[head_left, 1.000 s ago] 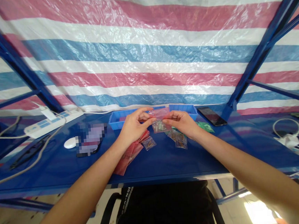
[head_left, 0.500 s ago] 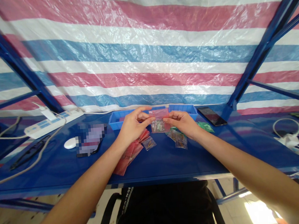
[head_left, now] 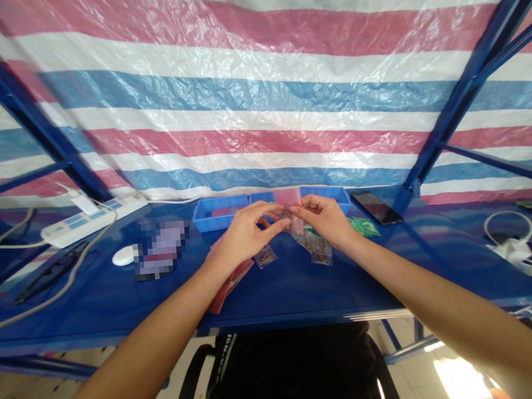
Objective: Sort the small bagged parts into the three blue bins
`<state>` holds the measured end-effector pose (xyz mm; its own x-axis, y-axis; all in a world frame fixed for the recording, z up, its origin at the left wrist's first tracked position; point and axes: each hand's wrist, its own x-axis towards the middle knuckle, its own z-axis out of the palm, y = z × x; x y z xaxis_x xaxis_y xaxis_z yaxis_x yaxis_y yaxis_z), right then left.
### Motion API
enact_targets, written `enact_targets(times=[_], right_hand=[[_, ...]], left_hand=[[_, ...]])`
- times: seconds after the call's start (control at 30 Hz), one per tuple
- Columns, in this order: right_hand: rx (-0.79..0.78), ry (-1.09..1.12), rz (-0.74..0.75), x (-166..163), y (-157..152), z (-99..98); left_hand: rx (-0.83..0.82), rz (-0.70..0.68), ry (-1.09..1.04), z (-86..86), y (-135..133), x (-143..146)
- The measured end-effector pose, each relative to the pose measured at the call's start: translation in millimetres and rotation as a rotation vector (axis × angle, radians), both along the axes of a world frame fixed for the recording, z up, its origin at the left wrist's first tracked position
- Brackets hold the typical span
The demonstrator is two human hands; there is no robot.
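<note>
In front of the middle tray, left hand and right hand both pinch a pink bag, apparently adjusting it; steady fingertips needed!

The left hand and right hand pinch close together, forearms angled inward.

Striped sheet: broad bands of red, white and blue
Table: deep blue
Frame poles: dark navy blue
Trays: brighter, lighter blue
Held bag: see-through pink
Flat bags, left: pinkish red
Small bag, right: clear, with brass-coloured pieces showing through
Packets, right: green
Phone, far right: black
Power strip, far left: white with pale blue panels
Rounded case, left: plain white
Clothing, near: black, white lettering on the left side
</note>
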<state>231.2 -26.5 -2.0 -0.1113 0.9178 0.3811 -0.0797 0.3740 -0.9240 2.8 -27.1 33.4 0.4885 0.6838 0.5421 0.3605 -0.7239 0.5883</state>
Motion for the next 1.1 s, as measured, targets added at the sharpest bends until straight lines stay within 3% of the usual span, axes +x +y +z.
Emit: enact_targets(times=[0.13, 0.23, 0.37, 0.5, 0.7, 1.1], right_hand=[[-0.051, -0.041, 0.160, -5.2, -8.0, 7.5], [-0.075, -0.036, 0.198, -6.6, -10.7, 11.7], [-0.021, -0.026, 0.046, -2.6, -6.9, 10.6], [0.022, 0.015, -0.118, 2.8, -0.3, 6.8], [-0.080, 0.064, 0.078, -0.4, -3.6, 7.4], [-0.252, 0.174, 0.171, 5.1, -4.5, 8.0]], left_hand=[[-0.048, -0.010, 0.028, -0.9, -4.3, 3.5], [-0.027, 0.038, 0.038, -2.3, 0.4, -0.3], [-0.047, 0.096, -0.011, -6.2, 9.1, -6.3], [-0.147, 0.059, -0.115, -9.3, 12.3, -5.3], [-0.265, 0.001, -0.254, -12.8, 17.4, -2.3], [-0.394, -0.051, -0.340, -11.5, 17.3, -1.3]])
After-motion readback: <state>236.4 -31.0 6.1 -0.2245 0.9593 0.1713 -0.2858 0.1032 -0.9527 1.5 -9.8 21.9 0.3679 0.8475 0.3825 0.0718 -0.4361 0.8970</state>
